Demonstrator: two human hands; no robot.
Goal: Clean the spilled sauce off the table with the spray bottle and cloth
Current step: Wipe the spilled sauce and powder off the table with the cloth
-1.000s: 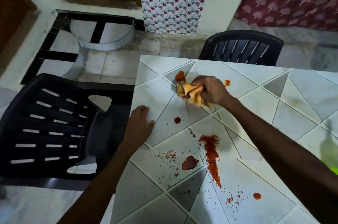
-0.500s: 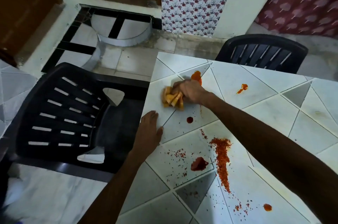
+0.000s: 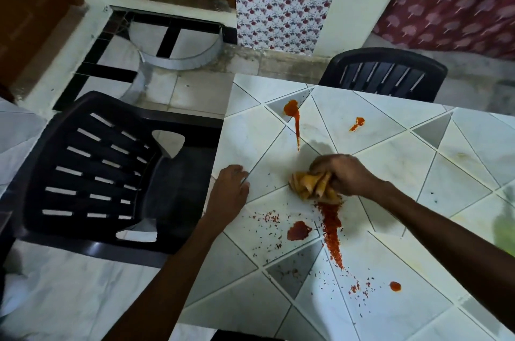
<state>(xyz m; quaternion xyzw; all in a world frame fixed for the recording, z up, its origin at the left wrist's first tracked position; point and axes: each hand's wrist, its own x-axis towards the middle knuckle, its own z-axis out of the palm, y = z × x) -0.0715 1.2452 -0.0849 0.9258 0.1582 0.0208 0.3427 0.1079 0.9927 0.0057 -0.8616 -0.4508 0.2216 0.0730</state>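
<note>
Head view: the right hand (image 3: pixel 345 173) clenches a crumpled yellow cloth (image 3: pixel 310 187) against the table (image 3: pixel 390 313), mid-surface, touching the far end of the long sauce streak (image 3: pixel 331 232). The left hand (image 3: pixel 231 190) lies flat, fingers relaxed, at the table's left edge.

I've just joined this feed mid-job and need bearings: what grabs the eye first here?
The red sauce spill streaks and speckles the near middle of the pale tiled table, with another blob running down near its far-left corner. The right hand grips a bunched yellow cloth at the streak's upper end, while the left hand rests flat on the table's left edge.
</note>
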